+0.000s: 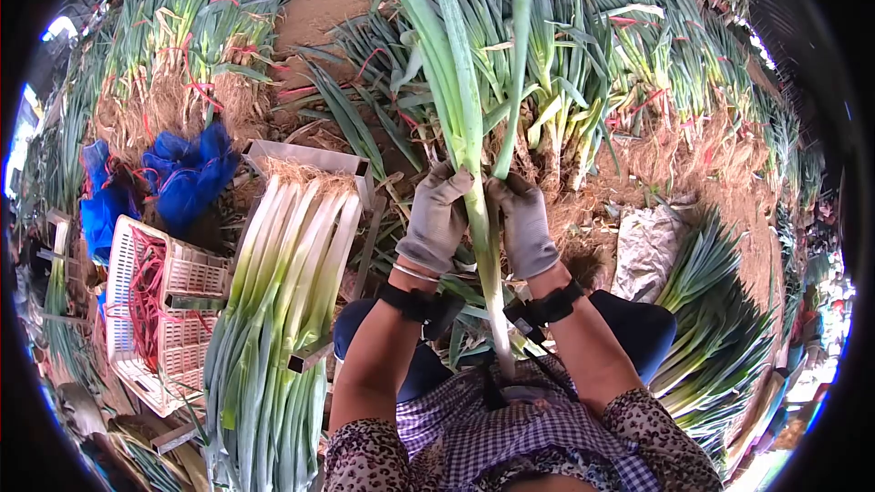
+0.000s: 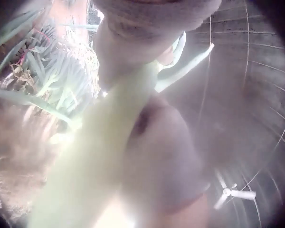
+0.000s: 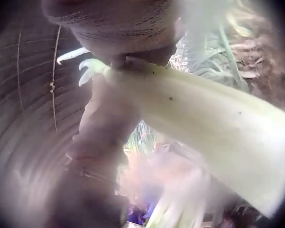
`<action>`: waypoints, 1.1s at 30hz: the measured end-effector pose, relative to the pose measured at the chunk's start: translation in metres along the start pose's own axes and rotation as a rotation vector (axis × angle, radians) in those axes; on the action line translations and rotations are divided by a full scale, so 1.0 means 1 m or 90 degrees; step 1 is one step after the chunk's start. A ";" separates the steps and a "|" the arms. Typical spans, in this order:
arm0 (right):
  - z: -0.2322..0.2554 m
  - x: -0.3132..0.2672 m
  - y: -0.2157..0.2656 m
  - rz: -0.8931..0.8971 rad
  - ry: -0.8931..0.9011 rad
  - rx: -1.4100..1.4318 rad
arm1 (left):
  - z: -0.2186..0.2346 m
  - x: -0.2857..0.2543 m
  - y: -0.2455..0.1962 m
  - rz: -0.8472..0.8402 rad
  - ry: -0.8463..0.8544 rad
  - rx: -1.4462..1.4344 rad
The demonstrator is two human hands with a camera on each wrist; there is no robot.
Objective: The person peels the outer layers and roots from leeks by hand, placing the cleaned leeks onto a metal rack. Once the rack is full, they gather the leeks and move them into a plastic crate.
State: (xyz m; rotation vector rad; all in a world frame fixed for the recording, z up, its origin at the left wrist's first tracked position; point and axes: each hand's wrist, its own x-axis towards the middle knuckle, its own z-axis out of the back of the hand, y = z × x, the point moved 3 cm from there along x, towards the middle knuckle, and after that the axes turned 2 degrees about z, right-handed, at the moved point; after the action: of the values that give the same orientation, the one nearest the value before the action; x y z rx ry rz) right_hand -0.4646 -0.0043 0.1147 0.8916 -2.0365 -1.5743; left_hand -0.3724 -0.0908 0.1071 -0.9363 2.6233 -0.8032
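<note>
In the head view a long green onion (image 1: 476,219) stands in front of the apron, white end down against the lap and green leaves up. My gloved left hand (image 1: 434,223) grips its stalk where the leaves fork. Close on the other side, my gloved right hand (image 1: 526,226) pinches an outer leaf (image 1: 512,82) that stands apart from the rest. The left wrist view shows the blurred pale stalk (image 2: 95,152) passing by the gloved fingers. A broad pale stalk (image 3: 218,123) crosses the right wrist view below the glove.
Trimmed green onions (image 1: 292,255) lie on a metal-ended rack at left, beside a white plastic crate (image 1: 196,278) of red ties and blue bags (image 1: 191,169). Unpeeled bundles (image 1: 547,64) with roots stand ahead. More onions (image 1: 715,328) and a pale sack (image 1: 645,251) are at right.
</note>
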 end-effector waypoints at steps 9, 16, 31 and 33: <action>0.015 0.003 -0.005 -0.127 -0.040 -0.088 | -0.006 -0.002 -0.006 -0.071 -0.091 0.196; 0.127 0.002 -0.115 -0.014 0.207 -0.919 | 0.011 0.009 -0.044 -0.119 0.140 -0.092; 0.052 -0.065 -0.046 -0.331 0.482 -0.560 | 0.045 0.009 -0.088 -0.223 -0.097 -0.038; 0.092 -0.092 -0.083 -0.259 0.392 -0.522 | 0.056 0.006 -0.095 -0.227 -0.140 -0.016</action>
State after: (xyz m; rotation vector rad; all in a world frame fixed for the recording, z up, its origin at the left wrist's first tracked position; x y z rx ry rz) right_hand -0.4413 0.1111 0.0149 1.2577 -0.7071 -1.7984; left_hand -0.3065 -0.1791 0.1149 -1.4372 2.3159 -0.6959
